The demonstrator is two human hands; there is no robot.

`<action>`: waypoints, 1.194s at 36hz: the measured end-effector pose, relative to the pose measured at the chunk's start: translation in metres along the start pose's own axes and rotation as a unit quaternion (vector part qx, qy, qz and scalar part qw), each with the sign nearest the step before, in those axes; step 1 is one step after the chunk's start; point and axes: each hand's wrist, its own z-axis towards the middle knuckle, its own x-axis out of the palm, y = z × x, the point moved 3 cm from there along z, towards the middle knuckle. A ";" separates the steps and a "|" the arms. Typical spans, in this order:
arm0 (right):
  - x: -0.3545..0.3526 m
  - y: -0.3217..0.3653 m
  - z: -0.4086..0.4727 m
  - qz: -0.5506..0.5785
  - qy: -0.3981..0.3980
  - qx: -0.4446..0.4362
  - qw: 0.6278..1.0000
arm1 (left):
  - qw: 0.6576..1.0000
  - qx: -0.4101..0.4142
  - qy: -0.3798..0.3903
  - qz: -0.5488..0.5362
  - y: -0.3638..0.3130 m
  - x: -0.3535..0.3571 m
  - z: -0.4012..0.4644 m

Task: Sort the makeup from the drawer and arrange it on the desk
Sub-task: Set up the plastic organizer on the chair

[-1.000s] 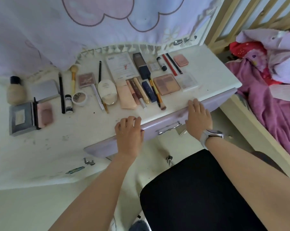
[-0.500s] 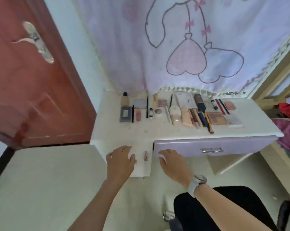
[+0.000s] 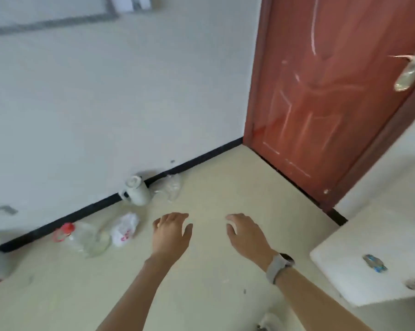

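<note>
Only the left corner of the white desk (image 3: 359, 266) shows, at the right edge of the view. The makeup and the drawer are out of sight. A small blue-green item (image 3: 374, 262) lies on that corner. My left hand (image 3: 171, 235) and my right hand (image 3: 245, 231) hover over the pale floor, palms down, fingers apart, holding nothing. A grey watch sits on my right wrist.
A red-brown door (image 3: 321, 96) with a metal handle (image 3: 410, 70) stands at the right. Along the white wall lie a white kettle (image 3: 137, 191), a clear plastic bag (image 3: 170, 187), a red-capped bottle (image 3: 82, 237) and a white bag (image 3: 125, 229).
The view has swung left from the desk to the wall and door. Both hands left the drawer front and desk edge and now hang over the floor.
</note>
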 end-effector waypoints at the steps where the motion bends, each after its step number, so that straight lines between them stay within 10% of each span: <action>1: 0.013 0.027 0.007 0.000 0.017 -0.027 0.999 | 0.999 -0.033 -0.008 0.002 0.026 -0.010 -0.009; 12: 0.155 0.271 0.030 -0.001 0.242 -0.267 0.933 | 0.929 -0.353 -0.105 -0.033 0.225 -0.071 -0.132; 23: 0.271 0.449 -0.037 -0.057 0.403 -0.512 0.757 | 0.732 -0.632 -0.246 -0.060 0.299 -0.103 -0.279; 32: 0.352 0.539 -0.152 -0.086 0.424 -0.658 0.616 | 0.572 -0.774 -0.272 -0.018 0.329 -0.111 -0.416; 43: 0.472 0.701 -0.306 -0.145 0.389 -0.761 0.497 | 0.513 -0.812 -0.275 -0.041 0.475 -0.147 -0.594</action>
